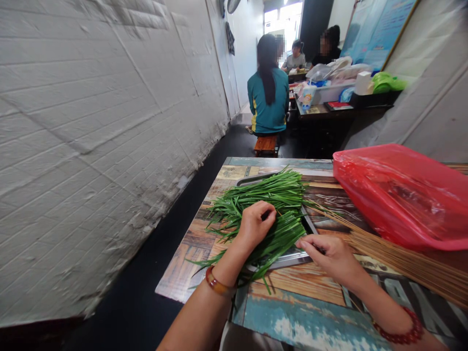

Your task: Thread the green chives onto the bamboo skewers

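Note:
A heap of long green chive leaves [270,204] lies across a metal tray [292,256] on the table [300,312]. My left hand [256,224] rests on the leaves with its fingers curled in a pinch around a few of them. My right hand [329,253] is at the tray's right edge, fingers pinched together on what looks like a thin bamboo skewer. A bundle of bamboo skewers [398,258] lies just right of that hand.
A red plastic bag [402,195] sits at the table's right. A white wall [91,146] runs along the left, with a dark floor aisle beside the table. Ahead, a person in a teal top [268,97] sits on a wooden stool, with others at a cluttered table beyond.

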`<state>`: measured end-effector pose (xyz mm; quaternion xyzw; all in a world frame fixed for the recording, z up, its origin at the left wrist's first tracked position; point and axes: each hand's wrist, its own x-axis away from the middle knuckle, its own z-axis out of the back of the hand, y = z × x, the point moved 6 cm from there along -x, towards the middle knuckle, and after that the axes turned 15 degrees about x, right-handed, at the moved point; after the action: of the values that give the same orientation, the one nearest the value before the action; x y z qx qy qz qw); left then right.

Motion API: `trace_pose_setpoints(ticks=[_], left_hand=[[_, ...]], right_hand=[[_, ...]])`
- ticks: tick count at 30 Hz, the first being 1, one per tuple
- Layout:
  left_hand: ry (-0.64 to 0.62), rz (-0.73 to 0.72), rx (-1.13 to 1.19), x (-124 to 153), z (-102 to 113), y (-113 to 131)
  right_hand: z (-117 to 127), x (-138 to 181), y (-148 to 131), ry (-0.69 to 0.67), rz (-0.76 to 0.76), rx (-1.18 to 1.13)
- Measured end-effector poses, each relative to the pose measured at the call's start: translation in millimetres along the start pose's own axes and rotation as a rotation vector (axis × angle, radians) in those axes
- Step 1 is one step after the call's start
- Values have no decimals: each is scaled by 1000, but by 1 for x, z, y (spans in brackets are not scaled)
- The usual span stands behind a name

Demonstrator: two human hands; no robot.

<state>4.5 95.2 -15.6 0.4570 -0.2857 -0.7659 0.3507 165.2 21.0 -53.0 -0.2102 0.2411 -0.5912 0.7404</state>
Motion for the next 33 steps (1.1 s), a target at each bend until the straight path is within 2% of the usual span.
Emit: trace_pose_setpoints(ticks=[19,26,29,33], left_hand=[[-104,-17,-76,2,-4,-2],[-207,-30,-57,2,-6,2],[-228,3,19,2,-6,2],[-206,117,86,1,-4,-2]], right_hand=[[2,-2,-3,28,30,11],[-2,-3,0,35,23,-4],[-1,-3,-1,41,18,6],[2,-4,-3,61,17,3]])
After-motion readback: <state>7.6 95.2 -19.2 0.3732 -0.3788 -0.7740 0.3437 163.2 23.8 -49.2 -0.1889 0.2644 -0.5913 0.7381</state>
